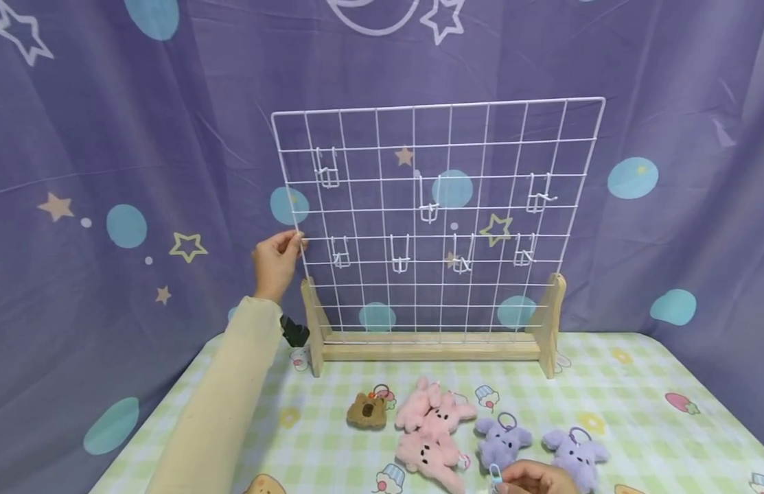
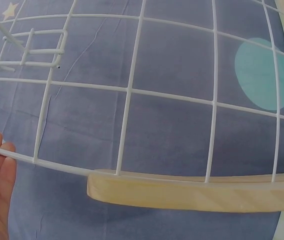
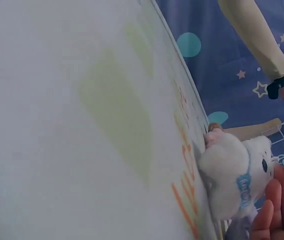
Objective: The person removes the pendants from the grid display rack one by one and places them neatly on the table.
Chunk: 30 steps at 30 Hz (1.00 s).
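Note:
My left hand [image 1: 275,267] pinches the left edge wire of a white wire grid rack [image 1: 440,105], which stands upright in a wooden base [image 1: 431,352]. In the left wrist view, its fingers [image 2: 1,185] lie against that wire. At the bottom of the head view, my right hand [image 1: 538,478] pinches a light blue clasp [image 1: 495,473]. The right wrist view shows this clasp on a white plush keychain [image 3: 227,159] with blue lettering on its band. Nearest the right hand are two purple plush keychains [image 1: 502,442], one on either side of it.
Several white hooks [image 1: 428,210] hang on the grid. Pink plush keychains [image 1: 427,453] lie bunched on the checkered tablecloth [image 1: 332,446], with a brown plush keychain [image 1: 366,414] left of them. A purple patterned curtain [image 1: 171,137] hangs behind.

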Each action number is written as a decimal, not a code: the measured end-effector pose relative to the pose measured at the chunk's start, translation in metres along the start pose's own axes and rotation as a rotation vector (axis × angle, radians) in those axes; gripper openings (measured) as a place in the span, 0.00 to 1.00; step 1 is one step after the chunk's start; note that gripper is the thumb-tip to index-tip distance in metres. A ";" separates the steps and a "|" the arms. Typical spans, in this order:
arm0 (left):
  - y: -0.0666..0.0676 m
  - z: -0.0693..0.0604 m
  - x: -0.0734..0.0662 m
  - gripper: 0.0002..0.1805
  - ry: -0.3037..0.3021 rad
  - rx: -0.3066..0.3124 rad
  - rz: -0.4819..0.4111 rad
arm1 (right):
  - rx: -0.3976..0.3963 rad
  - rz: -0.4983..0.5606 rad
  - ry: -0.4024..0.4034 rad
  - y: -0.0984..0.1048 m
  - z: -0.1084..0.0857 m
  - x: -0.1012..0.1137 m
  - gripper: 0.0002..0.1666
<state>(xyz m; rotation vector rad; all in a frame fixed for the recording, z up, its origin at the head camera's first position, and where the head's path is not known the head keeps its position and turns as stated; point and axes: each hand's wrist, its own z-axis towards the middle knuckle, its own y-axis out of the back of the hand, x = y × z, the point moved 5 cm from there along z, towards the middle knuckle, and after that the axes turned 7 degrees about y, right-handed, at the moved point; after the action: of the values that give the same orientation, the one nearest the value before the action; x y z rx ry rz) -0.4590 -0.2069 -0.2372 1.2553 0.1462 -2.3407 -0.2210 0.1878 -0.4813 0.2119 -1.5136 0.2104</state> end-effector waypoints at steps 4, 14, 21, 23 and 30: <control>-0.001 0.000 -0.002 0.12 -0.012 -0.002 0.000 | -0.075 -0.074 -0.028 0.000 0.005 -0.001 0.18; 0.000 -0.001 -0.003 0.12 -0.006 -0.007 -0.004 | -0.059 -0.261 0.027 -0.004 0.011 0.011 0.15; 0.000 0.000 0.001 0.13 0.003 -0.010 0.021 | -0.029 -0.388 0.117 -0.010 0.017 0.024 0.11; 0.000 0.000 0.001 0.13 0.006 -0.010 0.027 | -0.042 -0.386 0.101 -0.010 0.017 0.023 0.11; -0.001 0.000 0.002 0.14 0.004 -0.010 0.032 | -0.063 -0.363 0.078 -0.007 0.016 0.022 0.13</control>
<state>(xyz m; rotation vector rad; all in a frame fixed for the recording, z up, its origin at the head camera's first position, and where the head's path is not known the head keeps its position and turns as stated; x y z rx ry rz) -0.4605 -0.2072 -0.2389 1.2493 0.1380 -2.3078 -0.2337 0.1765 -0.4584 0.4176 -1.3756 -0.1170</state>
